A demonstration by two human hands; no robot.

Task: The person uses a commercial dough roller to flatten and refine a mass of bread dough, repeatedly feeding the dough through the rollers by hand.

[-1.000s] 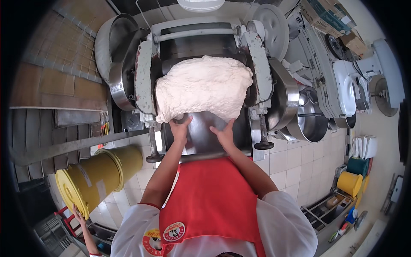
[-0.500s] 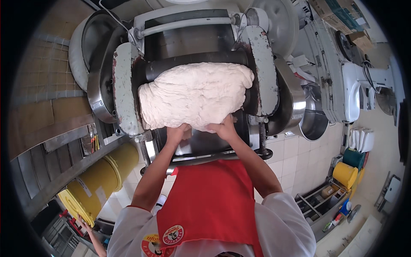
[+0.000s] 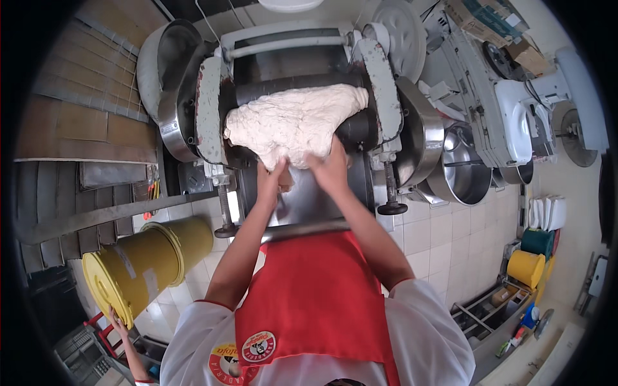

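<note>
A large mass of pale dough [image 3: 297, 119] lies across the dark roller [image 3: 283, 89] of a dough sheeter, its surface wrinkled and lumpy. Its near edge narrows to a flap between my hands. My left hand [image 3: 274, 179] grips that flap at its left corner, thumb on top and fingers curled below. On the other side, my right hand [image 3: 331, 168] holds the flap's right part, with its thumb smeared by motion and some fingers hidden. Below both hands slopes the sheeter's smooth metal tray [image 3: 315, 201].
Chipped grey side housings [image 3: 381, 90] flank the rollers. Threaded posts with a dark knob [image 3: 391, 208] stand at the tray's sides. Metal mixing bowls [image 3: 458, 174] are at right. A yellow lidded bin [image 3: 138, 267] lies at left, another person's hand [image 3: 118, 323] at its lid.
The dough has become smaller in view and its near edge has drawn into a narrower flap. My hands have moved slightly farther up with it. The whole view has shifted a little.
</note>
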